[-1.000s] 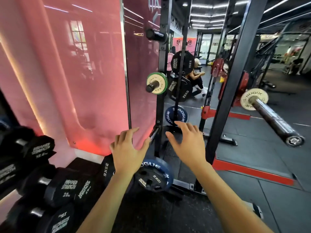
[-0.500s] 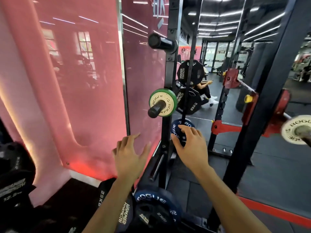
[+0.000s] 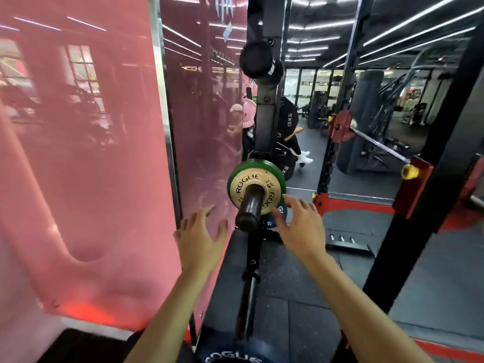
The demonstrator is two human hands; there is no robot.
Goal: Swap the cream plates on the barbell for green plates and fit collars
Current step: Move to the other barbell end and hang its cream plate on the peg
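A cream ROGUE plate (image 3: 250, 181) sits in front of a green plate (image 3: 280, 176) on a black storage peg (image 3: 250, 208) of the rack upright. My left hand (image 3: 200, 238) is raised with spread fingers just below and left of the plates, touching nothing. My right hand (image 3: 301, 226) reaches up with straight fingers, its fingertips close to the lower right edge of the plates; contact is unclear. The barbell is out of view.
A pink glossy wall panel (image 3: 86, 166) stands at left. Black rack uprights (image 3: 424, 195) rise at right, with red fittings. A second empty peg (image 3: 255, 61) juts out above. A blue plate (image 3: 230, 357) lies at the bottom edge. A person sits far behind the rack.
I have stepped closer to the rack. Both hands have risen toward the green and cream plates on the peg. The barbell has left the view at right.
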